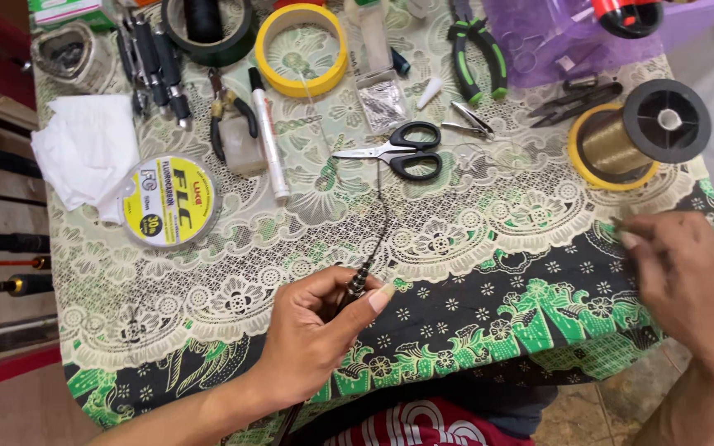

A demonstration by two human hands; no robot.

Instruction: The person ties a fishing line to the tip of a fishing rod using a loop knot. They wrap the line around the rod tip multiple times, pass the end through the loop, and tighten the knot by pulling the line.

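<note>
left hand [316, 326]: I'm pinching a thin black rod tip [371, 248] between thumb and fingers
right hand [687, 277]: blurred, curling; grip, can't tell
beyond it: black spool of gold line [642, 132]

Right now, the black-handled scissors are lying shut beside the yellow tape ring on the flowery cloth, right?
Not quite: in the head view the black-handled scissors lie open, blades apart. They do lie just below the yellow tape ring on the flowery cloth.

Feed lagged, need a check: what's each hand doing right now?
Left hand: closed, pinching a thin dark rod.
Right hand: fingers curled at the table's right edge; motion-blurred, cannot tell if it holds anything.
</note>
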